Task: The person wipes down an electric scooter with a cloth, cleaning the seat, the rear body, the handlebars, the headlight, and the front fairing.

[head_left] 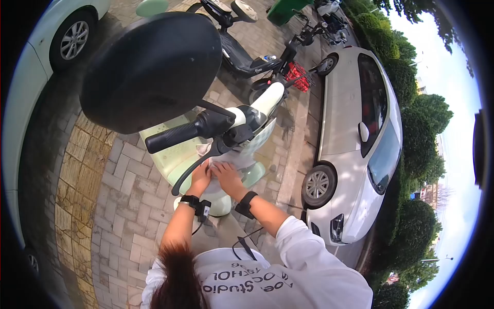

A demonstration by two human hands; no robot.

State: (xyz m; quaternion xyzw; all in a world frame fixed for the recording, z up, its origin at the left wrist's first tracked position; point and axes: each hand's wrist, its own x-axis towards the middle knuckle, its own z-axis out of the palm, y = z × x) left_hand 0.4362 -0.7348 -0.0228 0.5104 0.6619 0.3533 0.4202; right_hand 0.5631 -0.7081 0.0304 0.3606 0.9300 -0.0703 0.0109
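A pale green scooter (pixel 177 154) is close in front of me, its black handlebar grip (pixel 172 137) and curved brake lever (pixel 198 167) above my hands. My left hand (pixel 201 177) is beside the lever, fingers bunched together and partly hidden; what they hold, if anything, cannot be made out. Right next to it, my right hand (pixel 227 176) rests with fingers stretched out over a whitish, crumpled-looking surface, perhaps cloth or thin plastic. Both wrists wear black straps, and a small device (pixel 204 210) with a cable is on the left one.
A large black round mirror (pixel 154 69) fills the upper left. A white car (pixel 350 123) is parked to the right, another pale car (pixel 31 103) to the left. Further scooters, one with a red basket (pixel 299 77), and a green bin (pixel 285 10) stand ahead on brick paving (pixel 121 211).
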